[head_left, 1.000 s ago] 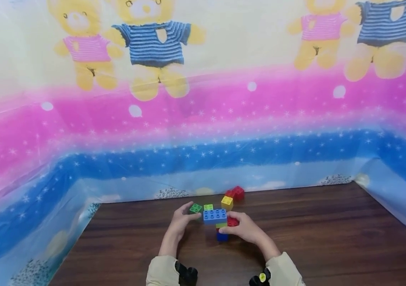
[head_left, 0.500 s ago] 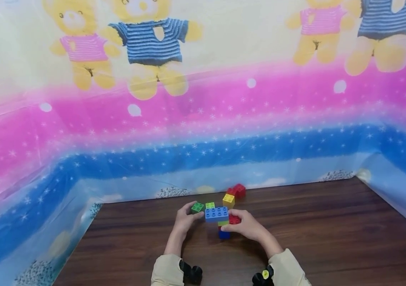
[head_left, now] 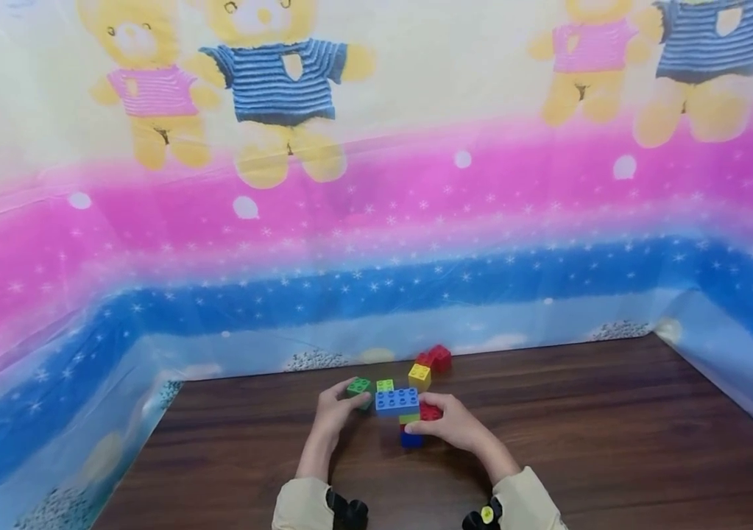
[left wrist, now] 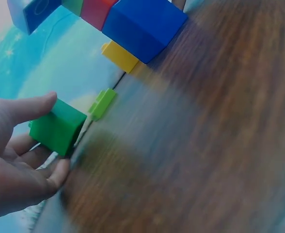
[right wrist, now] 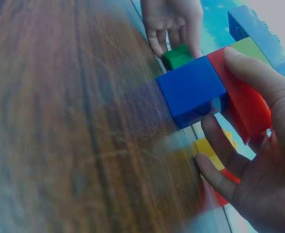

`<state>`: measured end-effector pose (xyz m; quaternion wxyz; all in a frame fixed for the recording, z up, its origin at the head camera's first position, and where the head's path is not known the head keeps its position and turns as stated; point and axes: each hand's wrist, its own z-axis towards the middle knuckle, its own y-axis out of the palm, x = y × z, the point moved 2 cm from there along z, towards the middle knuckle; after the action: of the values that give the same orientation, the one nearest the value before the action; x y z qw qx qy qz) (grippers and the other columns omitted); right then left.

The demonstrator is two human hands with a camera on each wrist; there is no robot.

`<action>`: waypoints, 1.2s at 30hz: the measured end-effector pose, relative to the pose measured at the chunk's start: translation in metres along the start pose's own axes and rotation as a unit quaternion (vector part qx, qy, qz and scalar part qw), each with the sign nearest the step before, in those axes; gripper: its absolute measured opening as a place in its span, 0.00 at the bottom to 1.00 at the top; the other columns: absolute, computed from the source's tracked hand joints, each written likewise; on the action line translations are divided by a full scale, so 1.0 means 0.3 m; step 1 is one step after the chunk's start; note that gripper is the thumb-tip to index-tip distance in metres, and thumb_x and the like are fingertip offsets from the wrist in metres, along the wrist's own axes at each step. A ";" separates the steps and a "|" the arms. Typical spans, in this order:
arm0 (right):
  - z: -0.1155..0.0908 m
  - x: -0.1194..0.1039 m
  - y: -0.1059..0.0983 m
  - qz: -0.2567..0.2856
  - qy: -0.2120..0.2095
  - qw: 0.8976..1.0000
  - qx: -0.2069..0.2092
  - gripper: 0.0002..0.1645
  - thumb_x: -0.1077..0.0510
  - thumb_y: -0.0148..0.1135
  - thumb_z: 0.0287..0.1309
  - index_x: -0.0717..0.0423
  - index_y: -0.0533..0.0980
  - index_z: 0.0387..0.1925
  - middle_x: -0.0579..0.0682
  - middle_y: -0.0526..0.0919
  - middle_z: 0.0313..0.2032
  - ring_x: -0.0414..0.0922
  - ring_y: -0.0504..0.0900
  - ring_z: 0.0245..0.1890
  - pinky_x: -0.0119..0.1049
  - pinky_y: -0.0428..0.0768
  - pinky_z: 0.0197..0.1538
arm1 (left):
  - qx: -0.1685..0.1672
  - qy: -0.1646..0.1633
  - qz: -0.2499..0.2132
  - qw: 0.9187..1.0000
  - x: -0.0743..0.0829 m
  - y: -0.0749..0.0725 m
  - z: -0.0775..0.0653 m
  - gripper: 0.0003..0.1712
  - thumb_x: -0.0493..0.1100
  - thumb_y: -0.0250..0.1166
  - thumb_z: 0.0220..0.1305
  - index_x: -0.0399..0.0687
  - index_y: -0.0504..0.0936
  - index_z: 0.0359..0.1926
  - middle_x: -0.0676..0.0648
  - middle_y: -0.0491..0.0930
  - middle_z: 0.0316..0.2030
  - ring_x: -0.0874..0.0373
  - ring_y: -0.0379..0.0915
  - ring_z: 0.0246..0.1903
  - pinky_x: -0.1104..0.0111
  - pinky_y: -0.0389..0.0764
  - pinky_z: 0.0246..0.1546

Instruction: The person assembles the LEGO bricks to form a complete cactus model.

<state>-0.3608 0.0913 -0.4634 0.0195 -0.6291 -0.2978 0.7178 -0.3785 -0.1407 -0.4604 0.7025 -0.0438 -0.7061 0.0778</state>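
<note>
Clock is read in head view, centred on the stack. Left hand at 9 o'clock, pinching green block between thumb and fingers; block itself at 10 o'clock of stack, apart from it. Can't tell if it touches the table. Right hand at 3 o'clock, gripping the stack: thumb pressed on long red block, fingers round the other side, partly hidden. Stack is upright, bottom to top: dark blue block, long red block sticking out toward 3, pale green block, light blue block overhanging toward 9. Can't tell whether its base rests on the table. Lime block on wooden table at 11, near green one. Yellow block just past 12, red pieces behind it at 1, partly covered. Patterned backdrop runs along far table edge, bears printed up at 11 and 1. Cream sleeves and black wrist gear at 7 and 5
</note>
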 end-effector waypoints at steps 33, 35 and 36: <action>0.006 0.000 0.005 0.017 -0.004 1.000 -0.002 0.35 0.46 0.66 0.59 0.59 0.71 0.63 0.55 0.82 0.49 0.42 0.78 0.42 0.38 0.81 0.50 | -0.115 0.111 0.053 0.986 0.303 -0.035 -0.128 0.24 0.32 0.59 0.62 0.35 0.72 0.61 0.37 0.74 0.50 0.58 0.74 0.39 0.70 0.76 0.38; 0.003 0.003 0.006 0.020 -0.002 1.000 -0.001 0.35 0.46 0.67 0.59 0.59 0.71 0.63 0.54 0.82 0.49 0.42 0.78 0.41 0.38 0.81 0.49 | -0.127 0.109 0.061 0.984 0.297 -0.037 -0.129 0.25 0.33 0.59 0.63 0.35 0.72 0.61 0.36 0.74 0.51 0.59 0.74 0.40 0.70 0.77 0.38; 0.000 0.007 0.008 0.021 0.000 1.000 -0.002 0.36 0.46 0.67 0.58 0.59 0.71 0.63 0.54 0.82 0.49 0.42 0.78 0.41 0.38 0.81 0.49 | -0.131 0.108 0.067 0.983 0.293 -0.037 -0.130 0.25 0.34 0.59 0.63 0.35 0.72 0.62 0.36 0.73 0.52 0.59 0.74 0.40 0.70 0.77 0.39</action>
<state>-0.3604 0.0902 -0.4661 0.0032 -0.6350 -0.2857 0.7177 -0.3397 -0.1348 -0.3718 0.7561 -0.1911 -0.6254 0.0259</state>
